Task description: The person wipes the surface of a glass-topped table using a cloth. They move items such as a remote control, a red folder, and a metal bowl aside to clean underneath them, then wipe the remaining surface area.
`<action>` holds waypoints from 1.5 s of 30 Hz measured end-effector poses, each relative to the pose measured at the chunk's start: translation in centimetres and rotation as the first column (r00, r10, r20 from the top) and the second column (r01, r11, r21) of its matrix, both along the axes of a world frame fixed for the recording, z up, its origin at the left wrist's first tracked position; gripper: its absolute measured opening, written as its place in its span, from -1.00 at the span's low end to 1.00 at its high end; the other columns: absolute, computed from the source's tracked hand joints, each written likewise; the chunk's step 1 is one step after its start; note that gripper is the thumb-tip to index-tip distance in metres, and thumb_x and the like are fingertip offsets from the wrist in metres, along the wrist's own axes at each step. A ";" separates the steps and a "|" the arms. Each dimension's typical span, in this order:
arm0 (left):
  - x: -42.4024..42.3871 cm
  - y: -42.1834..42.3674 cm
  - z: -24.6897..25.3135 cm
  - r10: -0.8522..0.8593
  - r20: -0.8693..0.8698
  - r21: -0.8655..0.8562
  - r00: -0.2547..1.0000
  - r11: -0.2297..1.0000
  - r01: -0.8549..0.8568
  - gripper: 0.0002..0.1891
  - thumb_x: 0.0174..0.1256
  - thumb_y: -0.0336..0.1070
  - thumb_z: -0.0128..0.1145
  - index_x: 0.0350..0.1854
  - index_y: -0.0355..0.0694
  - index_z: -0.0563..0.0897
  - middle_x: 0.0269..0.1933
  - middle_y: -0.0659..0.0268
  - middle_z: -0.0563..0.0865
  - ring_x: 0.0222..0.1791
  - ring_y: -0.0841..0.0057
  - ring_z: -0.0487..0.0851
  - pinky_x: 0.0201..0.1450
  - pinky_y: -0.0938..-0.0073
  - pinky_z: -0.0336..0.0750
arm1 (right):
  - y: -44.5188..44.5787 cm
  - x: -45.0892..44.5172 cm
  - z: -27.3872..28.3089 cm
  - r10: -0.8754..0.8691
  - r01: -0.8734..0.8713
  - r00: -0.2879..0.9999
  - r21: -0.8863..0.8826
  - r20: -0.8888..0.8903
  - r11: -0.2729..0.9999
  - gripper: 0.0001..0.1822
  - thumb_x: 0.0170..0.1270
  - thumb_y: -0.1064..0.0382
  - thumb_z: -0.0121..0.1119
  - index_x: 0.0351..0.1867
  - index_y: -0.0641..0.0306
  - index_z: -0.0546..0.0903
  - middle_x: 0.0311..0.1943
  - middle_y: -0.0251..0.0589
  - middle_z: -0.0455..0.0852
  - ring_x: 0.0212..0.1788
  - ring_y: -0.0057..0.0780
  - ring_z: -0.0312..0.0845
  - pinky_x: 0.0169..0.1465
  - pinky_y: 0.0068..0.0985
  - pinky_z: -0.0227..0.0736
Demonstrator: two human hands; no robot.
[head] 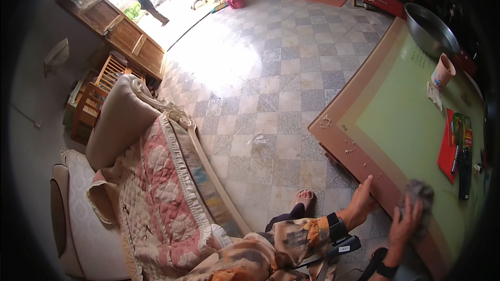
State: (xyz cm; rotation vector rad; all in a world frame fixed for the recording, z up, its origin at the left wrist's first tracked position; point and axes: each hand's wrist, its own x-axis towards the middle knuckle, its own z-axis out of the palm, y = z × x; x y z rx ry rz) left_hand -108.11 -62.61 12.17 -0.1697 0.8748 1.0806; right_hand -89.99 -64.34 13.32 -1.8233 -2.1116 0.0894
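Note:
A grey cloth [421,199] lies bunched on the glass-topped table [383,117] near its front edge, with my right hand [406,218] gripping it from the near side. At the table's edge, to the left of the cloth, my left hand [360,203] is held with its fingers extended; it grips nothing that shows. Small pale crumbs [349,149] are scattered along the brown border of the table top, with more at the corner farther left.
The table holds a metal basin [429,27], a pink cup [443,72], a crumpled tissue [434,95], a red packet [447,156] and a pen [454,160]. A sofa with a quilted cover [164,175] stands left. Another person [150,6] is outside the open door.

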 end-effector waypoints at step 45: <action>-2.6 -1.1 2.6 -0.062 0.213 0.004 0.975 0.998 0.062 -0.64 0.31 -0.02 -0.05 0.03 -0.11 0.41 0.08 0.27 0.46 0.09 0.36 0.41 0.25 0.15 0.22 | 15.3 -5.0 5.3 0.082 -0.062 0.993 0.233 -0.079 0.970 -0.69 0.08 0.31 0.18 -0.09 0.20 0.53 -0.11 -0.07 0.51 -0.15 -0.08 0.55 -0.12 -0.21 0.49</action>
